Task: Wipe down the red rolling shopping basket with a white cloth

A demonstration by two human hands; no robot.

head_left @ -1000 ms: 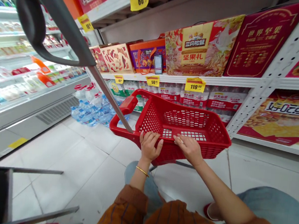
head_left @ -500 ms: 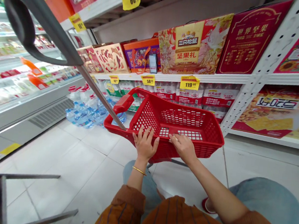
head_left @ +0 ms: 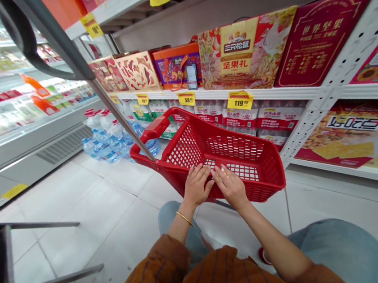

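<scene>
A red plastic shopping basket (head_left: 261,165) stands on the tiled floor in front of me, with nothing in it. Its long grey pull handle (head_left: 46,23) rises toward the upper left. My left hand (head_left: 197,186) rests on the basket's near rim, fingers curled over the edge. My right hand (head_left: 230,186) lies beside it on the same rim, fingers bent over it. The two hands almost touch. A thin gold bangle sits on my left wrist.
Shelves behind the basket carry gift boxes (head_left: 248,48), yellow price tags (head_left: 239,100) and packs of bottled water (head_left: 245,116). More water bottles (head_left: 108,140) lie on the floor at left, next to an open chiller (head_left: 26,111). A metal frame (head_left: 29,250) is at lower left.
My left hand has slid right along the rim until it is next to my right hand. The basket has shifted slightly left in view.
</scene>
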